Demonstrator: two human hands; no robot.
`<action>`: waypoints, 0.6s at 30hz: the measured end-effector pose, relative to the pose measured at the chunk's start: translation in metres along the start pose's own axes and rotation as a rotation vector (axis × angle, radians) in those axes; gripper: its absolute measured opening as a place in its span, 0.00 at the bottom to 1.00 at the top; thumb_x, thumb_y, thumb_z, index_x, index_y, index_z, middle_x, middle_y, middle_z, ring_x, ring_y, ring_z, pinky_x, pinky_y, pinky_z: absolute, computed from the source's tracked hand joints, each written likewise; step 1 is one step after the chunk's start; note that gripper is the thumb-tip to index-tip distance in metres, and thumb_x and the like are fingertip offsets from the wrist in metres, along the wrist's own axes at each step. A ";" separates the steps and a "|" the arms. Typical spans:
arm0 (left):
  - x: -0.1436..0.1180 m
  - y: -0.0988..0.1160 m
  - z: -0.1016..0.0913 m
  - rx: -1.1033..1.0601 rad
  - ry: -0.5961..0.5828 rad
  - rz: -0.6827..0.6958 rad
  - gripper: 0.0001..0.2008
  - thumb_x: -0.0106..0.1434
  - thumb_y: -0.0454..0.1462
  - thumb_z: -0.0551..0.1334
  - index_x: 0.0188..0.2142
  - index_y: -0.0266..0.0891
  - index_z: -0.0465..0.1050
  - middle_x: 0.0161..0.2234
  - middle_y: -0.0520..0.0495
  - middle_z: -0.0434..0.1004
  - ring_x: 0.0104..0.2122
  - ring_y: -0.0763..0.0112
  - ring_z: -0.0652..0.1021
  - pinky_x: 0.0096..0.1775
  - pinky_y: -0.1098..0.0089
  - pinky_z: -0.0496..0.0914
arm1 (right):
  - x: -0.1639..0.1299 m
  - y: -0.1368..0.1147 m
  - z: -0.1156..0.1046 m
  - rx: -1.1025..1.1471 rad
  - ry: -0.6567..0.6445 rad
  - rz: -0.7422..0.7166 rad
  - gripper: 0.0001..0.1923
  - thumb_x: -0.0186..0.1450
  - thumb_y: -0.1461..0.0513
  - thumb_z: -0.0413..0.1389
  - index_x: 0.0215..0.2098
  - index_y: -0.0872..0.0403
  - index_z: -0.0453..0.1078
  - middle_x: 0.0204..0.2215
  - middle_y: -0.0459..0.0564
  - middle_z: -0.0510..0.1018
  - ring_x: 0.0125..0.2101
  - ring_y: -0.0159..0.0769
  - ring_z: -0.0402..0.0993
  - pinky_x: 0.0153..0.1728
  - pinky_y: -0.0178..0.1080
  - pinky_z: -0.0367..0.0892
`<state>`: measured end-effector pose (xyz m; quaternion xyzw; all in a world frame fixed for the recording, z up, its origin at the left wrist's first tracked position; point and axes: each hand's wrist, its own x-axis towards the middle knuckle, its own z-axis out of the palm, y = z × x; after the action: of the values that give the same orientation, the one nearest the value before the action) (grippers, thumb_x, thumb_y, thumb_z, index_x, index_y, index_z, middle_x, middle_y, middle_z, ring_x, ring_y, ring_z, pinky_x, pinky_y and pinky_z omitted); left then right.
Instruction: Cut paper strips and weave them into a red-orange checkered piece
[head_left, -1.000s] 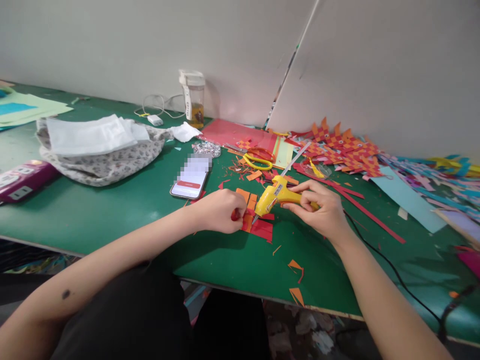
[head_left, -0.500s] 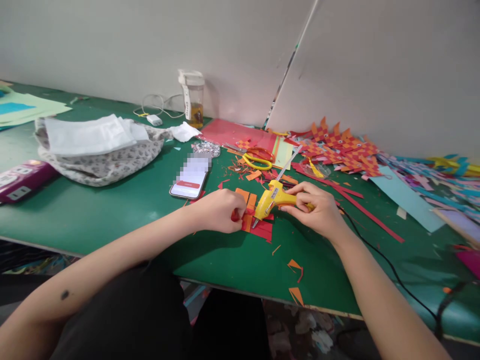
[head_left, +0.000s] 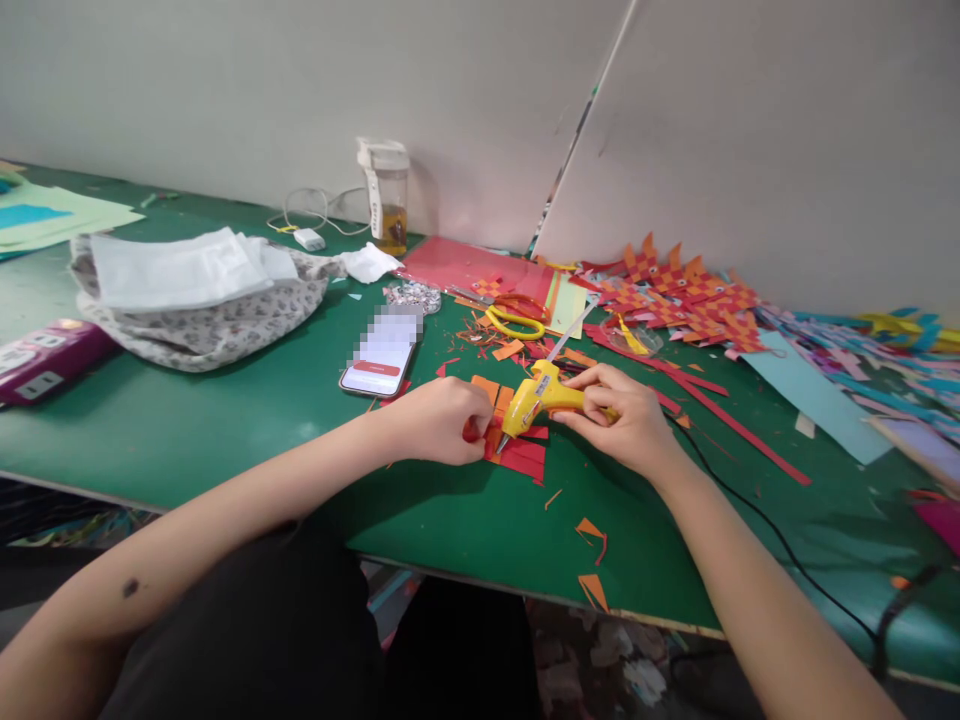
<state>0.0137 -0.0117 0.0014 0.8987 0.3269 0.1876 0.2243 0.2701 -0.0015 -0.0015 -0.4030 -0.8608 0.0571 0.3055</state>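
My right hand is closed around the handle of a yellow hot glue gun, which has a white glue stick poking out of its back. The gun's metal nozzle points down at a woven piece of red and orange paper strips lying on the table. My left hand is curled at the left side of that weave, its fingers pinching a red paper strip. The fingertips are partly hidden.
A phone lies beyond my left hand. Yellow-handled scissors sit among paper scraps. Woven paper fish are heaped at back right. A bottle stands by the wall, left of it a patterned cloth. A black cord runs right.
My right hand has moved the glue gun slightly left and down, bringing its nozzle closer to my left fingers. My left hand has stayed nearly still.
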 end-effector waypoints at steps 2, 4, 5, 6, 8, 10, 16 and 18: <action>0.000 0.000 -0.001 0.002 -0.003 0.000 0.02 0.47 0.32 0.58 0.21 0.36 0.68 0.27 0.47 0.74 0.26 0.73 0.73 0.29 0.71 0.67 | 0.000 0.000 0.000 -0.012 -0.018 -0.011 0.23 0.56 0.62 0.59 0.15 0.53 0.47 0.32 0.50 0.71 0.35 0.37 0.72 0.34 0.42 0.66; 0.000 0.000 -0.001 0.009 -0.004 -0.004 0.02 0.47 0.32 0.58 0.21 0.36 0.68 0.27 0.47 0.74 0.26 0.73 0.73 0.30 0.71 0.67 | 0.001 0.000 0.000 -0.007 -0.028 -0.012 0.23 0.56 0.62 0.59 0.15 0.53 0.47 0.33 0.50 0.71 0.35 0.37 0.72 0.34 0.41 0.66; 0.000 0.000 -0.001 0.011 -0.006 -0.005 0.02 0.47 0.32 0.58 0.21 0.36 0.68 0.27 0.47 0.74 0.26 0.73 0.73 0.30 0.72 0.67 | 0.000 0.001 0.000 -0.003 -0.025 -0.010 0.23 0.56 0.62 0.59 0.15 0.53 0.47 0.33 0.50 0.71 0.36 0.37 0.72 0.34 0.41 0.66; 0.000 0.000 -0.001 0.011 -0.006 -0.006 0.02 0.47 0.31 0.58 0.20 0.36 0.68 0.27 0.47 0.74 0.26 0.73 0.73 0.30 0.72 0.67 | 0.000 0.001 0.000 -0.003 -0.019 -0.009 0.23 0.56 0.62 0.59 0.15 0.53 0.47 0.33 0.50 0.71 0.36 0.37 0.72 0.34 0.41 0.66; 0.000 0.001 -0.001 0.007 -0.004 -0.006 0.02 0.47 0.31 0.58 0.20 0.36 0.68 0.27 0.47 0.74 0.27 0.73 0.73 0.29 0.72 0.67 | 0.000 0.001 0.001 -0.012 -0.010 -0.012 0.23 0.57 0.62 0.59 0.15 0.53 0.47 0.33 0.50 0.71 0.36 0.37 0.71 0.35 0.41 0.66; 0.000 0.001 -0.001 0.003 0.000 -0.005 0.02 0.47 0.31 0.58 0.21 0.36 0.68 0.27 0.47 0.74 0.27 0.73 0.73 0.29 0.72 0.67 | 0.000 0.001 0.001 -0.029 -0.013 -0.014 0.23 0.56 0.62 0.59 0.15 0.53 0.47 0.33 0.50 0.71 0.36 0.38 0.71 0.35 0.42 0.66; 0.000 0.002 -0.002 0.015 -0.010 -0.015 0.02 0.47 0.31 0.58 0.21 0.36 0.68 0.27 0.47 0.74 0.25 0.74 0.72 0.28 0.72 0.66 | -0.001 0.001 -0.001 -0.004 0.001 0.003 0.24 0.55 0.62 0.59 0.15 0.53 0.47 0.33 0.50 0.71 0.36 0.38 0.71 0.33 0.41 0.66; 0.000 0.002 -0.001 0.017 -0.008 -0.011 0.02 0.47 0.31 0.58 0.21 0.36 0.69 0.26 0.48 0.73 0.25 0.74 0.71 0.28 0.72 0.66 | -0.001 0.000 0.000 -0.006 0.021 0.005 0.23 0.56 0.62 0.59 0.15 0.52 0.47 0.34 0.50 0.71 0.36 0.38 0.71 0.34 0.41 0.66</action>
<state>0.0135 -0.0127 0.0033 0.8994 0.3328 0.1799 0.2189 0.2708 -0.0018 -0.0020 -0.4065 -0.8567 0.0508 0.3133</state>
